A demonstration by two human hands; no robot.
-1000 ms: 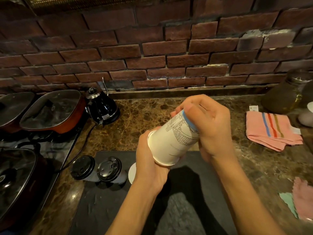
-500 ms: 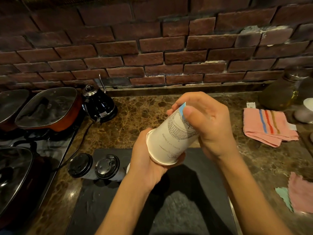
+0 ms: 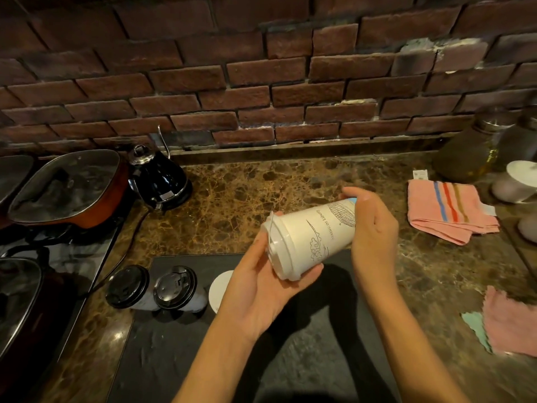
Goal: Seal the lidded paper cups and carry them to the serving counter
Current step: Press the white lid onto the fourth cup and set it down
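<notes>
A white paper cup (image 3: pixel 313 234) with line drawings and a white lid lies tilted on its side in the air above the black mat (image 3: pixel 180 344). My left hand (image 3: pixel 258 286) grips its lidded end, thumb on the lid and fingers underneath. My right hand (image 3: pixel 374 231) curls round the opposite end, where a blue band shows. Two cups with black lids (image 3: pixel 128 286) (image 3: pixel 175 287) stand side by side at the mat's left corner. A white round cup or lid (image 3: pixel 219 289) sits beside them, partly hidden by my left wrist.
A black kettle (image 3: pixel 159 181) and a lidded red pan (image 3: pixel 66 190) stand at the back left, with a dark pot (image 3: pixel 17 295) nearer. A striped pink cloth (image 3: pixel 447 213), jars (image 3: pixel 465 152) and more cloths (image 3: pixel 511 324) lie to the right. A brick wall closes the back.
The cup has swung from pointing its end at me to lying sideways, with the lidded end to the left. Both hands shifted a little right with it.
</notes>
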